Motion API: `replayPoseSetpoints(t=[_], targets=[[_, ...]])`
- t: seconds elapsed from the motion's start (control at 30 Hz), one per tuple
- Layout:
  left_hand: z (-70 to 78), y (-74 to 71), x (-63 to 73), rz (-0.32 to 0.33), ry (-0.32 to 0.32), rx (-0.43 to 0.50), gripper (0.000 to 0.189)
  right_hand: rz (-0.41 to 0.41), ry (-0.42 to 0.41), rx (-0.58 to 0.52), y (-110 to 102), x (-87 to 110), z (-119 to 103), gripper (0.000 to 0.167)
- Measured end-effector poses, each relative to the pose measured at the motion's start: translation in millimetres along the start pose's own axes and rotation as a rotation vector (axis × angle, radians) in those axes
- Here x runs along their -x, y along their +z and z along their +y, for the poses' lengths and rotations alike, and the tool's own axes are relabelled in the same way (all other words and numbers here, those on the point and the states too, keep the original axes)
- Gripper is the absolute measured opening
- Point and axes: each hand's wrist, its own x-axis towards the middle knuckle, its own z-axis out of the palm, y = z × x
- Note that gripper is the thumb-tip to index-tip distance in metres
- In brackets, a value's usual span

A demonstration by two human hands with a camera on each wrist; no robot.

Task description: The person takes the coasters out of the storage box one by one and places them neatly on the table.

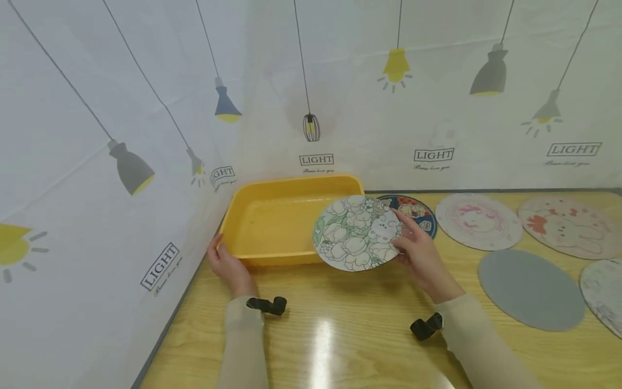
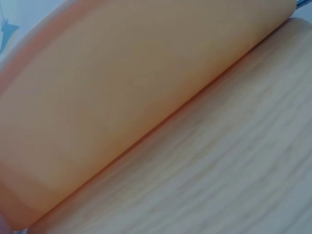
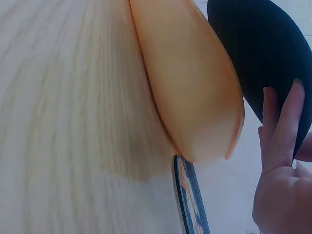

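Note:
My right hand (image 1: 420, 254) pinches a round mat (image 1: 352, 235) printed with white tulips, green leaves and a white bunny. It is raised over the front right corner of a yellow plastic tub (image 1: 277, 256), printed face up. The right wrist view shows the mat's black underside (image 3: 258, 53) with fingers (image 3: 287, 117) spread against it. At the tub's front left corner, my left hand (image 1: 233, 270) grips the rim and wall. In the left wrist view the tub's front wall (image 2: 122, 87) fills the upper part, and the hand is almost wholly hidden.
A dark blue patterned round mat (image 1: 423, 213) lies right of the tub. Farther right lie a pink-print mat (image 1: 478, 221), a bunny mat with red bows (image 1: 568, 227), a plain grey mat (image 1: 532, 289) and another printed mat (image 1: 604, 292). Lamp-printed sheeting (image 1: 359, 140) borders the wooden table (image 1: 291, 335).

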Motion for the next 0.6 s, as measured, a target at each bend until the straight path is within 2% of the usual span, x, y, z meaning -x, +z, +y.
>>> replayPoseSetpoints(t=[0.2,0.33,0.5,0.6], targets=[[6.7,1.8,3.7,-0.026,-0.031,0.008,0.027,-0.031,0.004,-0.024,-22,7.0,4,0.062],[0.8,0.7,-1.3,-0.032,-0.037,0.008,0.027,-0.049,0.009,-0.023,-33,10.2,5,0.062],[-4.9,-0.5,-4.3,-0.033,-0.028,-0.003,0.027,-0.030,0.028,0.012,-47,15.8,1,0.061],[-4.8,-0.8,-4.1,-0.041,-0.022,0.005,0.027,-0.036,0.034,-0.016,-54,19.1,-1,0.061]])
